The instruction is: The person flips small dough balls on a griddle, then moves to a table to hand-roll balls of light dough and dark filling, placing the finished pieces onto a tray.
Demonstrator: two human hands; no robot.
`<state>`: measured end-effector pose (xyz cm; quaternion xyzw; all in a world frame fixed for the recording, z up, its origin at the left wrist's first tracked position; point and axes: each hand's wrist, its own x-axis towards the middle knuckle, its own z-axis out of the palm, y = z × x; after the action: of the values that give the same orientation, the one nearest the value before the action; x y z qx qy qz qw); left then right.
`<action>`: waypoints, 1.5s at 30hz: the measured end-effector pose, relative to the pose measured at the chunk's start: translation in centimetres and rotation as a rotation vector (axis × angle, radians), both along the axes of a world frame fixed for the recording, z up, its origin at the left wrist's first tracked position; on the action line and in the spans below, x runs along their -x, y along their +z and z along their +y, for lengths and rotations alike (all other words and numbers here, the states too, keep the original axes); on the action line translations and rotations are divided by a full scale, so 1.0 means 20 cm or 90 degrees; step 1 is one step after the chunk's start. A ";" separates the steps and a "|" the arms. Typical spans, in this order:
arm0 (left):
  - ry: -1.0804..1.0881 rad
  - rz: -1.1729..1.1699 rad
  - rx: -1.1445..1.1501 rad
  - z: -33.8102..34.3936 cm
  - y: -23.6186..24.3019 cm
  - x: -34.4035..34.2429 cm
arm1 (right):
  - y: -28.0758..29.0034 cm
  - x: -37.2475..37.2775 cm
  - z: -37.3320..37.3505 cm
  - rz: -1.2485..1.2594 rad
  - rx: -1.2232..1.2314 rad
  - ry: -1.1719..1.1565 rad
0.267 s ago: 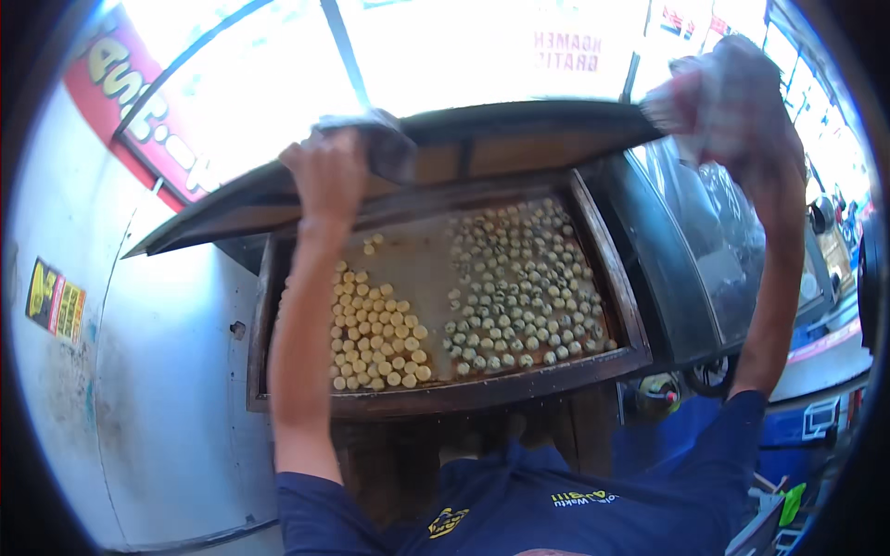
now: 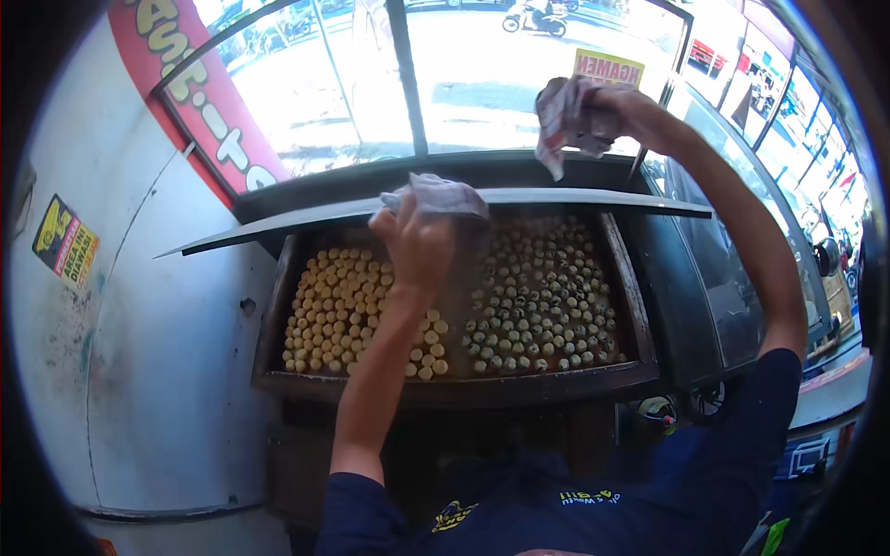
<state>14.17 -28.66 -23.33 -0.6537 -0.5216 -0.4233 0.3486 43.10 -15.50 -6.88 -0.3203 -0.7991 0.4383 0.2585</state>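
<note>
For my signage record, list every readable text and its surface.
I don't copy wording; lettering stands on:
Red banner: large white letters, partly cut off.
Wall sticker: black, yellow, pink; small lettering.
Yellow window sign: lower part hidden.
Dark shirt: yellow and white print, partly blurred.

Free room around the tray (image 2: 454, 389): open above its near right part. Obstacles: the lid (image 2: 575, 197) across its far side, the left forearm (image 2: 378, 380) over its near left part, the wall (image 2: 176, 371) on its left, the cabinet (image 2: 663, 278) beside its right.

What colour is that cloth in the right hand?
The cloth is greyish with some reddish patches, shown in the head view.
</note>
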 end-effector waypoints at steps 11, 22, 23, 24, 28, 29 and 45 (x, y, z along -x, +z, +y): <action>-0.059 -0.065 0.037 -0.42 -0.36 -0.06 | -0.82 0.94 -0.25 -0.238 0.147 0.177; -0.159 -0.070 0.248 -0.86 -1.01 -0.23 | -1.91 0.85 -0.47 -0.248 0.152 0.271; -0.148 -0.090 0.282 -0.94 -1.12 -0.17 | -2.02 0.91 -0.61 -0.260 0.115 0.194; -0.133 -0.110 0.314 -1.03 -1.19 -0.09 | -2.09 0.99 -0.75 -0.267 0.076 0.120; -0.076 -0.311 0.458 -0.97 -1.25 -0.12 | -2.65 0.60 -0.67 -0.196 0.086 0.203; 0.084 -0.446 0.540 -1.02 -1.33 0.09 | -2.59 0.85 -0.80 -0.249 0.150 0.181; -0.009 -0.263 0.901 -0.52 -1.26 -0.11 | -2.59 0.31 -1.10 -0.203 0.027 -0.320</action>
<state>16.28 -39.00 -48.56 -0.6324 -0.7208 -0.1025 -0.2647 36.99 -37.43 -58.63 -0.5787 -0.7158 0.3210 0.2232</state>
